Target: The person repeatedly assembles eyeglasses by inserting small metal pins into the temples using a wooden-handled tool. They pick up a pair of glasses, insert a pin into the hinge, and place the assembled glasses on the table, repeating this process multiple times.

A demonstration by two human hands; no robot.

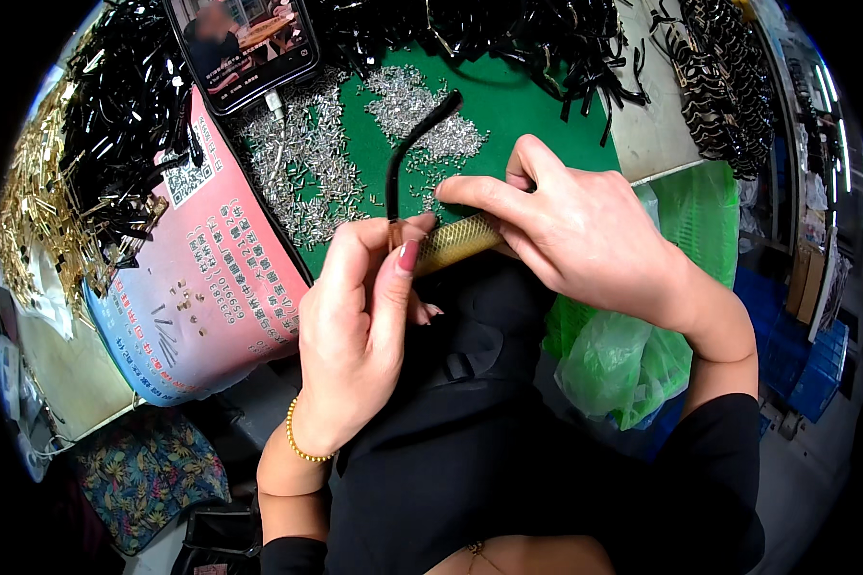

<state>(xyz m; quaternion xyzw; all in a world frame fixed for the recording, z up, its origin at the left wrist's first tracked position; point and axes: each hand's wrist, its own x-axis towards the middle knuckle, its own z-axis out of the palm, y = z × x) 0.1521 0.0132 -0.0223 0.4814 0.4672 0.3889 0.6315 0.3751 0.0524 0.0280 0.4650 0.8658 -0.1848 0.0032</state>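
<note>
My left hand (350, 326), a beaded bracelet on its wrist, pinches the lower end of a black eyeglass temple (394, 182). The temple stands up from the fingers, its curved tip bending to the right. In my right hand (590, 230) lies a gold cylindrical handle (458, 242) with a diamond-pattern grip, its left end close to my left fingertips. The right index finger stretches over the handle, its tip beside a heap of tiny silver metal pieces (431, 120). What the handle's ends carry is hidden by my fingers.
More silver pieces lie on the green mat (537, 105) under a phone (244, 48) with a white cable. Black temples (139, 86) pile up at the left and back, beside gold ones (53, 182). A pink-blue printed sheet (211, 287) covers the left. Green plastic bags (633, 369) hang at the right.
</note>
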